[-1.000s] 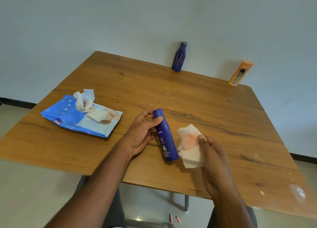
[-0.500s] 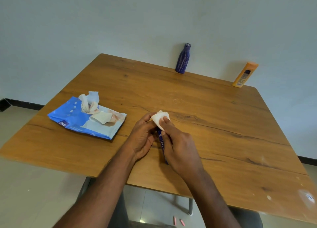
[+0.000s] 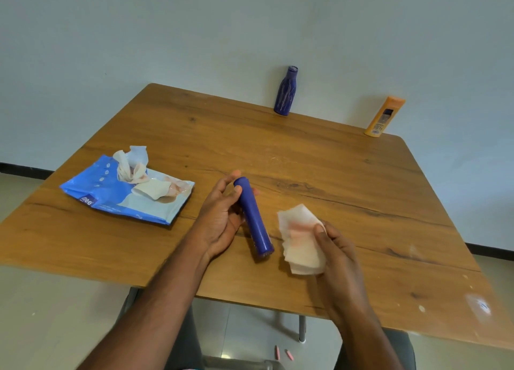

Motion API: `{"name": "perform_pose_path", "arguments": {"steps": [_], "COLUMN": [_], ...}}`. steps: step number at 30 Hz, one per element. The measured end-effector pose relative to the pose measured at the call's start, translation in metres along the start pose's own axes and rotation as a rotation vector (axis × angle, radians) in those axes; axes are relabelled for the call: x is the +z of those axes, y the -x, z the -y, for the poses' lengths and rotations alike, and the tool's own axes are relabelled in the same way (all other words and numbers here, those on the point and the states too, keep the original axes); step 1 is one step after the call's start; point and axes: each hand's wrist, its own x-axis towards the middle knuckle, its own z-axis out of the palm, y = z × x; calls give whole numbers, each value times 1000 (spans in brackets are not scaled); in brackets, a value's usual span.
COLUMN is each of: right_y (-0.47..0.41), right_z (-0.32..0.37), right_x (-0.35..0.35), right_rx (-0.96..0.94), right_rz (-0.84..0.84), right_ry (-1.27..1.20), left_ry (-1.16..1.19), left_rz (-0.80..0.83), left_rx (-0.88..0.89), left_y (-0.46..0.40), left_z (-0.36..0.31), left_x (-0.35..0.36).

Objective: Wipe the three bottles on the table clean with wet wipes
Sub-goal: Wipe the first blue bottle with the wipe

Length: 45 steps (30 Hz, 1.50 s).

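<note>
While left hand point(image 3: 219, 219) grips blue bottle point(image 3: 254, 219), cap away; right hand point(image 3: 338, 247) pinches wipe point(image 3: 299, 239).

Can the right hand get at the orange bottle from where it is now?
Probably yes, with a long reach. The orange bottle stands at the table's far right edge with bare table before it. But the right hand holds a wipe, so it isn't free to grip.

Both my hands low in the frame's centre.
My left hand point(image 3: 219, 216) grips the blue bottle point(image 3: 254, 219); my right hand point(image 3: 338, 247) pinches a wet wipe point(image 3: 300, 239).
</note>
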Motion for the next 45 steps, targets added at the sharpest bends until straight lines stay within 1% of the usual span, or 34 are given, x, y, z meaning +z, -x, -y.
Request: {"name": "perform_pose_path", "arguments": {"steps": [1, 3, 5, 7, 10, 13, 15, 16, 20, 22, 26, 29, 31, 33, 35, 37, 38, 42, 45], "right_y": [1, 4, 8, 9, 6, 0, -3, -4, -7, -6, -5, -5, -7, -10, -12, -13, -13, -12, -13], "right_z": [-2, -9, -11, -8, 8, 24, 29, 30, 26, 23, 22, 23, 23, 25, 28, 30, 30, 25, 25], "right_x": [5, 18, 32, 41, 42, 32, 30, 31, 42, 48, 52, 51, 49, 44, 36, 32, 33, 47, 54], "right_rx": [13, 42, 77, 62, 3, -62, -68, -69, -113, -143, -198, -206, -193, -225, -360, -546, -602, -685, -724], "right_rz": [-45, -78, -78, -94, -149, -168, -167, -171, -158, -139, -99, -73, -117, -223, -309, -339, -326, -152, -153], "right_ry": [-35, -119, -219, -280, -289, -215, -171, -155, -125, -94, -6, 32, 31, 48, 178, 422, 553, 1046, 1211], "left_ry": [59, 167, 171, 75, -124, -407, -627, -695, -807, -907, -981, -1065, -1087, -1111, -1099, -1064, -1054, -1039, -1043], "left_rz": [-14, -41, -62, -55, -7, 100, 159, 192, 333, 324, 255, 259, 282, 278, 256, 235, 229, 258, 266], "left_rx": [13, 46, 71, 85, 140, 183, 218, 233, 284, 348, 519, 628, 677, 699, 693, 676, 673, 676, 659], "left_y": [1, 3, 7, 14, 23, 29, 32, 33, 34, 34, 27, 24, 22, 19, 17, 15, 14, 11, 11], "left_z": [1, 5, 13, 19, 15, 5, 2, 1, 8, 12, 7, -1, -2, -1, 3, 7, 8, 11, 11], "left_x": [0, 3, 10, 14, 15, 12, 11, 11, 15, 20, 24, 24, 23, 19, 12, 6, 5, 5, 4]}}
